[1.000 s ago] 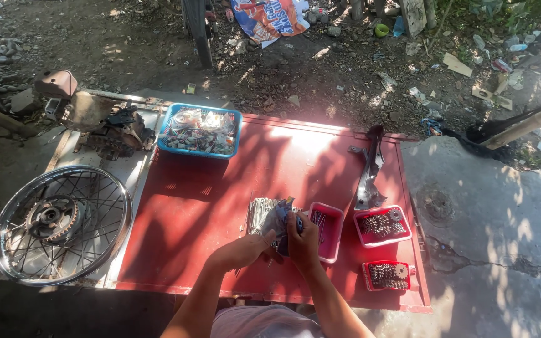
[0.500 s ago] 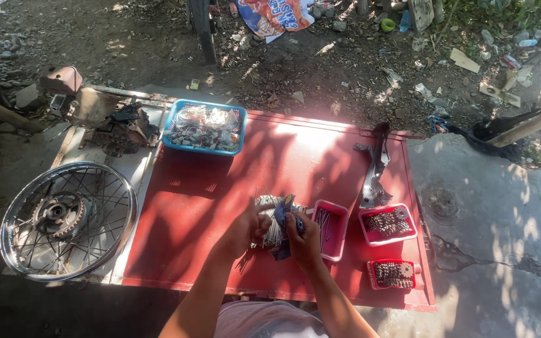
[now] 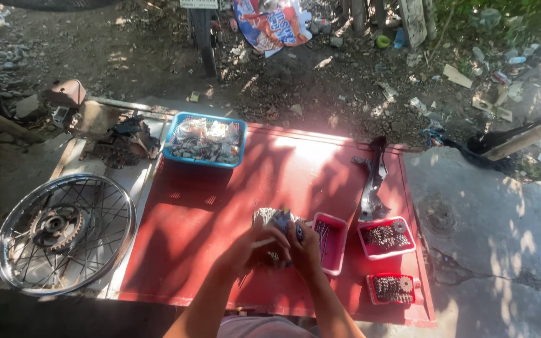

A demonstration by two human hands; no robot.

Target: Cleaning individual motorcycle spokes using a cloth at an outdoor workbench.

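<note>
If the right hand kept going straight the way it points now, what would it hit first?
The right hand points up and slightly left, onto the grey metal part that both hands hold. Past that lies bare red panel, then probably the blue tray; depth is unclear.

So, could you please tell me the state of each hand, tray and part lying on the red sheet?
left hand: gripping the metal part.
right hand: gripping the same part.
metal part: held in both hands above the red sheet.
blue tray: full of mixed bits.
tall red tray: holding thin rods.
two small red trays: filled with rusty pieces.
spoked wheel: lying flat.
</note>
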